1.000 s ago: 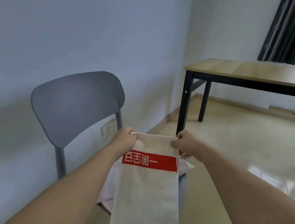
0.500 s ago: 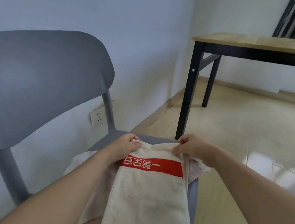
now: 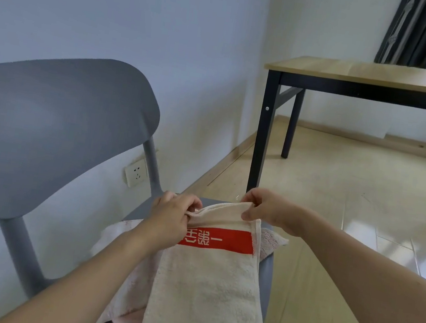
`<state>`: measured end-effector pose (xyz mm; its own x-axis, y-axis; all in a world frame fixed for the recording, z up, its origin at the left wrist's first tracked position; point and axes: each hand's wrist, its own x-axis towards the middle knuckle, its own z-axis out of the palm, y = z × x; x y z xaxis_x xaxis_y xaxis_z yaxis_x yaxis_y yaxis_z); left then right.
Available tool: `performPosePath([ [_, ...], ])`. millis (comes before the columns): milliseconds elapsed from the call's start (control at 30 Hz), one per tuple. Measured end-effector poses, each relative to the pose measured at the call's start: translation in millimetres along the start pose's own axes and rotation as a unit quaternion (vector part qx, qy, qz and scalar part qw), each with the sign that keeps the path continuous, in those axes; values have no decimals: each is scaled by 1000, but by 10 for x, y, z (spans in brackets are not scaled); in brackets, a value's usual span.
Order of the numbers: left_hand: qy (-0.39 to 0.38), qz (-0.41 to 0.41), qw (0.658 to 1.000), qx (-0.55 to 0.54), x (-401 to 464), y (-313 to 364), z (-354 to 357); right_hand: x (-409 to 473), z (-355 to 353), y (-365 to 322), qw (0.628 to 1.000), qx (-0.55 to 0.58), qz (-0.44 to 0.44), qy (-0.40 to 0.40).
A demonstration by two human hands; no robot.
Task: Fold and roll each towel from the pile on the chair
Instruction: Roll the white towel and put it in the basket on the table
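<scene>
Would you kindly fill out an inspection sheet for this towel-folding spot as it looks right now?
Surface: grey chair, seat mostly covered by towels.
Job's things: cream towel with a red band, folded long and narrow, lying over the seat and off its front; pinkish towels underneath.
Clutter: nothing seen.
Hands: left hand and right hand each pinch a far corner of the cream towel.
Cables: nothing seen; a wall socket shows behind the chair.
Surroundings: wooden table with black legs, dark curtain, pale wall, glossy floor.
</scene>
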<state>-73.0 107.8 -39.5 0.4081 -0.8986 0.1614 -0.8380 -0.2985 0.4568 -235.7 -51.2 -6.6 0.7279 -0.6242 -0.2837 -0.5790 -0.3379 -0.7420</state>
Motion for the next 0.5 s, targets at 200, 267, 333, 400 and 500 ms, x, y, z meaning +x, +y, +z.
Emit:
performPosePath([
  [200,-76,15,996,35,180,36,115,-70,-88,-17,998,-49,33,-16],
  [267,-116,-12,991,66,235,58,157,-67,-91,15,993,-92,74,-9],
  [333,-154,-37,983,91,284,76,201,-27,-64,53,987,-115,114,-16],
  [400,-184,-56,975,112,351,92,254,23,-30,56,983,-114,143,-18],
  [500,-207,-89,967,121,472,119,276,100,-26,22,981,-124,147,-10],
])
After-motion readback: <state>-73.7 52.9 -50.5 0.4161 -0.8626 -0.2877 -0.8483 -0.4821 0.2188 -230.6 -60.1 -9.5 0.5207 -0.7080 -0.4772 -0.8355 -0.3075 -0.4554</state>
